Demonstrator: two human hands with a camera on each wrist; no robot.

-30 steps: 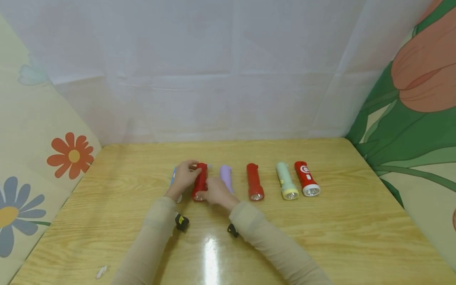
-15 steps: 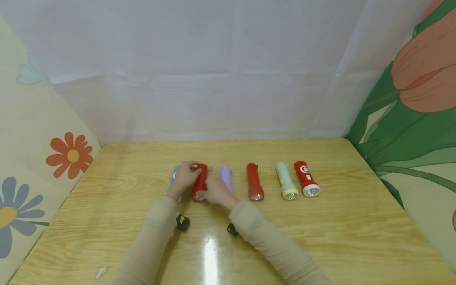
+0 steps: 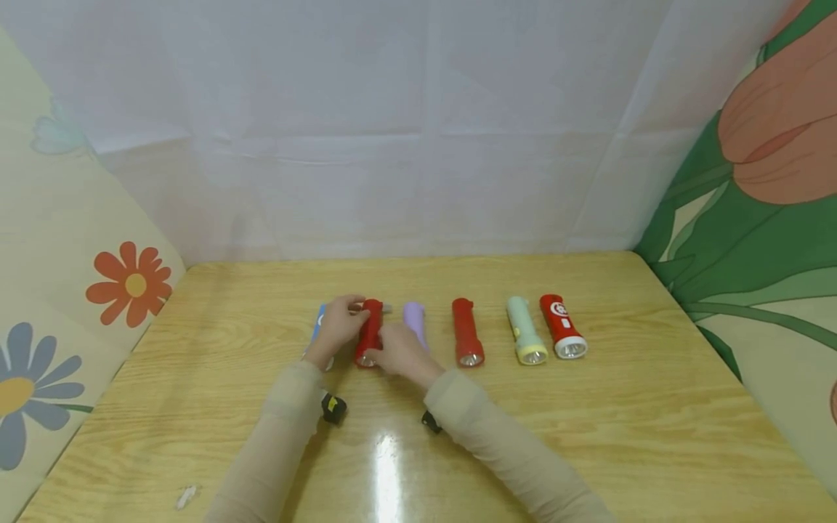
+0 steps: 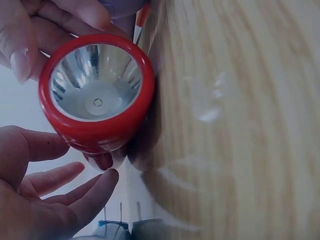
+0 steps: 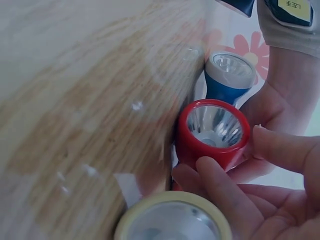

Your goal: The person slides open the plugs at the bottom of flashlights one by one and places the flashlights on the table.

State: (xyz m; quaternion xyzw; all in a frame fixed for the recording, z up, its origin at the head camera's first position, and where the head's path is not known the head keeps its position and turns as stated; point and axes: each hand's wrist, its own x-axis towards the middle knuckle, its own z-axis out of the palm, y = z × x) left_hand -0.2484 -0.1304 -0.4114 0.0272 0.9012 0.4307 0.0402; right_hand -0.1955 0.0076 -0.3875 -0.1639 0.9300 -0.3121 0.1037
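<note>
In the head view a red flashlight (image 3: pixel 370 327) lies on the wooden table with its lamp end toward me. My left hand (image 3: pixel 338 324) grips it near the tail, thumb along its body. My right hand (image 3: pixel 404 354) pinches it by the lamp end between thumb and fingers. A small pale grey piece (image 3: pixel 386 308) sticks out to the right beside the tail. The shiny reflector (image 4: pixel 100 82) faces the left wrist camera. Partly behind my left hand is a blue flashlight with a white head (image 5: pixel 231 67). A purple flashlight (image 3: pixel 415 319) lies partly hidden behind my right hand.
Farther right lie another red flashlight (image 3: pixel 467 330), a mint green one with a yellow rim (image 3: pixel 526 330) and a red-and-white one (image 3: pixel 562 327). A white scrap (image 3: pixel 186 497) lies at the front left of the table (image 3: pixel 621 436). A white cloth (image 3: pixel 418 131) hangs behind it.
The pale grey piece beside the red flashlight's tail shows more clearly and reaches farther right. The red flashlight has shifted very slightly to the right; both hands keep their hold.
</note>
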